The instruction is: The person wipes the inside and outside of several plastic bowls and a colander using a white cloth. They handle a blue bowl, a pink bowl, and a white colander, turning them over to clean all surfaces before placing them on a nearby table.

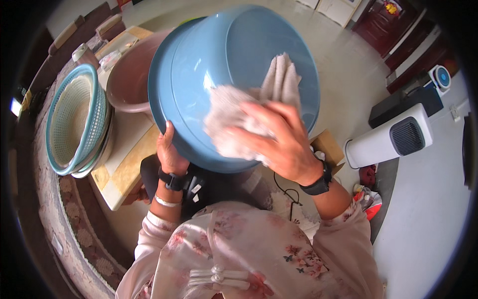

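A large blue plastic basin [190,86] is tilted before me, its outer wall and round base facing up toward the camera. My left hand [171,151] grips its rim at the lower left, thumb on the outside and fingers hidden behind. Bunched under the fingers of my right hand [283,144] is a pale beige cloth [233,116], pressed against the basin's outer side. One fold of the cloth stands up across the base. The right hand and the cloth are slightly blurred.
Left of the basin, a table [129,151] bears a pinkish-brown basin [129,80] and a stack of plastic colander baskets [99,112]. A cloth-covered sofa [56,209] curves along the left. To the right stand a white air purifier [384,138], an open cardboard box [328,147] and a black cable [289,192].
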